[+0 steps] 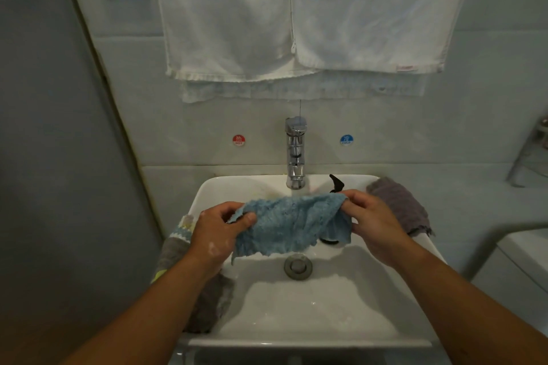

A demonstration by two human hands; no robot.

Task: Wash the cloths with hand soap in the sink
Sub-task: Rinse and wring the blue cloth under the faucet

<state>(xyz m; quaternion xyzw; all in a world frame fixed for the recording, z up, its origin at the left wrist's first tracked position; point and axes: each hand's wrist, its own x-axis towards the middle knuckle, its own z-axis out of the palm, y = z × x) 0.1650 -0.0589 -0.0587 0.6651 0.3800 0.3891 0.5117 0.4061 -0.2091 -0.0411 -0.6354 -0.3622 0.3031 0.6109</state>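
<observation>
— Where is the blue cloth (292, 225)?
— Held up over the sink (311, 311), spread between both hands, in front of the faucet (295, 154). Its lower edge hangs just above the drain (298, 266).

— How do the hands hold it?
— The left hand (219, 228) pinches the upper left corner, thumb on the front and fingers curled behind. The right hand (373, 222) clamps the upper right corner, fingers curled round the fabric. Pale flecks sit on the back of the left hand.

— Any other cloths?
— A purple-grey cloth (400, 204) drapes over the sink's right rear corner, just beside the right hand. A grey cloth with a pale striped edge (204, 299) hangs over the left rim, partly under the left forearm.

— And the soap?
— A black pump head (336, 182) pokes up behind the blue cloth's top edge, near the right fingers. The bottle itself is hidden.

— The wall?
— Two white towels (237, 15) hang above the faucet, with a red HOT sticker (238, 139) to its left and a blue COLD sticker (346, 139) to its right.
</observation>
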